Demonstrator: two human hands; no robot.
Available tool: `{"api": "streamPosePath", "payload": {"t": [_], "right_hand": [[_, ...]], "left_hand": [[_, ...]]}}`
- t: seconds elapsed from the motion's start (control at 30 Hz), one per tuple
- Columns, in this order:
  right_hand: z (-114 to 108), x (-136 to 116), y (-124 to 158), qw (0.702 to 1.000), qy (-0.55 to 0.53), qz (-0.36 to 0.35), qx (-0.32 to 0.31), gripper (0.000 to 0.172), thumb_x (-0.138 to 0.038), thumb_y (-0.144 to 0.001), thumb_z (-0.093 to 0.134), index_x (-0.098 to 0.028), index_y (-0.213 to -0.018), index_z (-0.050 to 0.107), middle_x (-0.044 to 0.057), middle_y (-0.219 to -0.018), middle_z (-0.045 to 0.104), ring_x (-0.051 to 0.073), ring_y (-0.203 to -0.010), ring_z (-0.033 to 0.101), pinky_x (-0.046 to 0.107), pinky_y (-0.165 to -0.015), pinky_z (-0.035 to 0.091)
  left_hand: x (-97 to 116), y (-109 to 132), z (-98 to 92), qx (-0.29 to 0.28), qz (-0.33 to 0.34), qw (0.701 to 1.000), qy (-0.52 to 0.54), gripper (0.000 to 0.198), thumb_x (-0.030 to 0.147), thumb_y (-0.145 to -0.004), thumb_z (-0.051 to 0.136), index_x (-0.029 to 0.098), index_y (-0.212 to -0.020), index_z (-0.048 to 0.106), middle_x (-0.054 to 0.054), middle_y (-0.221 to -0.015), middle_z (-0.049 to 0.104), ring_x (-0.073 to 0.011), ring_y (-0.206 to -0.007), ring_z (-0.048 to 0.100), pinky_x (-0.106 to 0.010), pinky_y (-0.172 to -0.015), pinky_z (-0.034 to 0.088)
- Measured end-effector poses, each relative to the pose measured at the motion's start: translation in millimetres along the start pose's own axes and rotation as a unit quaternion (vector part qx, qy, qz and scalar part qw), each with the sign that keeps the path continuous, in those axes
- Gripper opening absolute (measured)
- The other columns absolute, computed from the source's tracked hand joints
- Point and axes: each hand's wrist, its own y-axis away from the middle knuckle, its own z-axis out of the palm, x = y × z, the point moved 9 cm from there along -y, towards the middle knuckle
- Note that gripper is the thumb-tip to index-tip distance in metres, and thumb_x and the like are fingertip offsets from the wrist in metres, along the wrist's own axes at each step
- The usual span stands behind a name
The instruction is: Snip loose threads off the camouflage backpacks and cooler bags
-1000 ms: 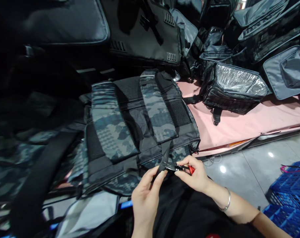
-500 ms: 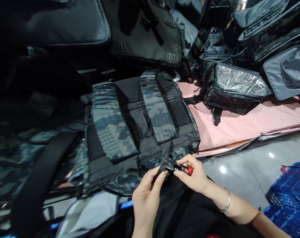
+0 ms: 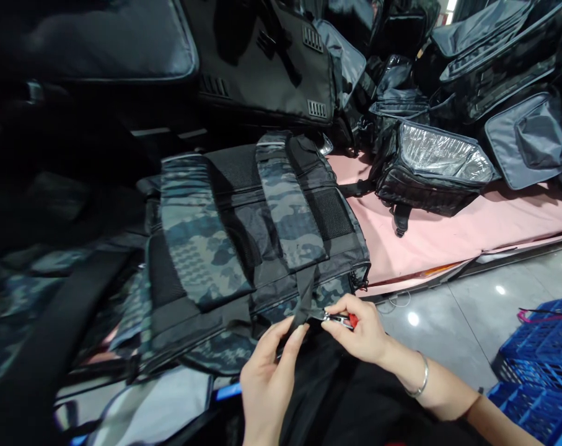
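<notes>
A blue-grey camouflage backpack [image 3: 243, 241] lies back-up in front of me, its padded straps towards the top. A black webbing strap [image 3: 303, 291] hangs from its lower edge. My left hand [image 3: 269, 371] pinches the end of that strap between thumb and fingers. My right hand [image 3: 359, 331], with a silver bangle on the wrist, is closed on small red-handled thread snips [image 3: 341, 319], whose tips meet the strap end beside my left fingers.
A pink-covered table [image 3: 448, 238] carries black bags with silver lining [image 3: 436, 167]. More dark bags are stacked behind and to the left. Grey tiled floor [image 3: 466, 322] shows at the right, with blue plastic crates [image 3: 536, 365] at the lower right.
The view has shifted slightly, so everything sits a little further left. Both hands stay on the strap end, with the snips closer in against the strap.
</notes>
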Motion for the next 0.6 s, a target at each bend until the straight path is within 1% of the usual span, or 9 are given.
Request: {"api": "streamPosePath", "payload": {"t": [0.07, 0.17, 0.3, 0.37, 0.43, 0.5, 0.53, 0.57, 0.6], "right_hand": [[-0.9, -4.8, -1.3, 1.0, 0.01, -0.013, -0.004, 0.015, -0.03, -0.075, 0.065, -0.019, -0.08, 0.058, -0.005, -0.059, 0.049, 0.008, -0.047, 0.038, 0.022, -0.047, 0.03], [-3.5, -5.1, -3.5, 1.0, -0.015, 0.009, -0.007, 0.017, -0.033, -0.078, 0.062, -0.019, -0.086, 0.055, -0.008, -0.054, 0.041, 0.008, -0.047, 0.034, 0.022, -0.047, 0.028], [0.0, -10.1, -10.0, 0.999, 0.026, 0.013, -0.03, 0.017, -0.032, -0.086, 0.049, -0.019, -0.097, 0.054, -0.005, -0.063, 0.045, 0.01, -0.057, 0.041, 0.023, -0.056, 0.034], [4.9, -10.2, -14.2, 0.997, 0.059, 0.02, -0.04, 0.016, -0.034, -0.085, 0.051, -0.02, -0.092, 0.056, -0.005, -0.065, 0.049, 0.01, -0.058, 0.043, 0.023, -0.056, 0.034], [10.2, -6.6, -18.1, 0.995, 0.081, 0.039, -0.043, 0.019, -0.039, -0.08, 0.059, -0.02, -0.077, 0.057, -0.005, -0.062, 0.05, 0.01, -0.056, 0.043, 0.022, -0.053, 0.032], [14.7, -1.6, -21.4, 0.994, 0.085, 0.06, -0.039, 0.026, -0.041, -0.077, 0.062, -0.019, -0.065, 0.053, -0.005, -0.057, 0.047, 0.009, -0.054, 0.04, 0.022, -0.051, 0.03], [17.1, 0.4, -22.9, 0.994, 0.08, 0.067, -0.039, 0.029, -0.04, -0.077, 0.061, -0.018, -0.061, 0.051, -0.006, -0.055, 0.045, 0.009, -0.053, 0.039, 0.022, -0.05, 0.029], [19.9, 1.8, -24.2, 0.994, 0.068, 0.071, -0.041, 0.03, -0.039, -0.077, 0.06, -0.018, -0.059, 0.05, -0.006, -0.054, 0.042, 0.009, -0.053, 0.037, 0.022, -0.05, 0.028], [23.0, 3.0, -25.5, 0.995, 0.045, 0.074, -0.045, 0.031, -0.039, -0.077, 0.059, -0.018, -0.058, 0.048, -0.006, -0.053, 0.04, 0.008, -0.052, 0.036, 0.022, -0.049, 0.027]], "left_hand": [[4.6, 1.6, -0.9, 0.004, 0.005, 1.0, -0.025, 0.036, 0.047, -0.07, 0.067, 0.02, -0.094, 0.067, -0.005, -0.1, 0.068, -0.0231, -0.096, 0.061, -0.038, -0.096, 0.044], [17.9, 5.7, -5.5, 0.039, 0.028, 0.994, -0.098, 0.037, 0.051, -0.069, 0.066, 0.021, -0.092, 0.066, -0.004, -0.095, 0.068, -0.0224, -0.09, 0.063, -0.036, -0.089, 0.047], [42.4, 12.4, -3.9, 0.08, 0.114, 0.971, -0.193, 0.029, 0.049, -0.072, 0.064, 0.023, -0.085, 0.064, -0.001, -0.08, 0.067, -0.0191, -0.073, 0.063, -0.029, -0.071, 0.049], [57.9, 17.8, 3.0, 0.085, 0.2, 0.946, -0.239, 0.019, 0.04, -0.079, 0.06, 0.022, -0.084, 0.063, -0.001, -0.076, 0.067, -0.0178, -0.07, 0.063, -0.028, -0.069, 0.047], [72.9, 26.8, 12.4, 0.091, 0.298, 0.902, -0.299, 0.009, 0.028, -0.082, 0.056, 0.021, -0.08, 0.061, -0.002, -0.074, 0.066, -0.0172, -0.068, 0.061, -0.028, -0.068, 0.046], [81.3, 36.0, 20.5, 0.098, 0.366, 0.856, -0.352, 0.006, 0.02, -0.081, 0.055, 0.02, -0.077, 0.059, -0.003, -0.072, 0.066, -0.017, -0.066, 0.06, -0.029, -0.067, 0.044], [82.8, 39.2, 23.0, 0.098, 0.383, 0.843, -0.364, 0.006, 0.018, -0.081, 0.055, 0.019, -0.077, 0.059, -0.003, -0.072, 0.066, -0.0168, -0.066, 0.06, -0.029, -0.066, 0.044], [82.7, 40.8, 24.0, 0.095, 0.389, 0.842, -0.361, 0.005, 0.017, -0.081, 0.055, 0.019, -0.079, 0.059, -0.004, -0.074, 0.066, -0.0168, -0.067, 0.06, -0.029, -0.067, 0.044], [80.8, 40.5, 22.8, 0.092, 0.379, 0.854, -0.345, 0.004, 0.018, -0.082, 0.055, 0.019, -0.082, 0.059, -0.004, -0.077, 0.066, -0.0169, -0.071, 0.061, -0.029, -0.07, 0.045]]}}
